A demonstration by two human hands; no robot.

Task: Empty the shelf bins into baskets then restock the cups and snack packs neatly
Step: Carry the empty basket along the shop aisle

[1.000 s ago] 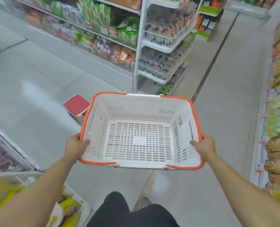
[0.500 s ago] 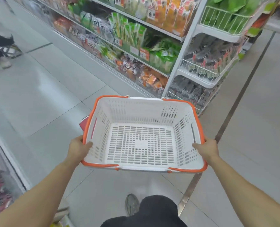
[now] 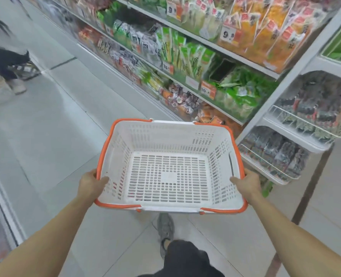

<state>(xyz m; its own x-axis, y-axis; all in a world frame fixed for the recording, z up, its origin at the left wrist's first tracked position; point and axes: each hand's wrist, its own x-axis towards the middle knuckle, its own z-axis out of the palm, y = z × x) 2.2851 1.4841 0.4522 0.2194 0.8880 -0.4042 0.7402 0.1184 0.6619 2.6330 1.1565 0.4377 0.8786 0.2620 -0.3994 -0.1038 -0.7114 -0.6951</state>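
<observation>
I carry an empty white plastic basket (image 3: 170,172) with orange handles folded along its rim, held level in front of me. My left hand (image 3: 90,183) grips its left rim, thumb hooked inside. My right hand (image 3: 246,183) grips the right rim the same way. Long shelves of snack packs (image 3: 195,56) run along the aisle ahead and to the right. At the shelf's end, white wire bins (image 3: 297,124) hold dark packets.
Grey tiled floor (image 3: 65,120) stretches ahead on the left. Another person (image 3: 0,62) with a bag stands at the far left. A low cabinet edge (image 3: 2,206) runs along the left. My shoe (image 3: 165,228) is below the basket.
I have walked forward and turned left along the aisle; the shelves and wire bins are closer and higher in view. The red stool is out of sight. Both hands keep their grip.
</observation>
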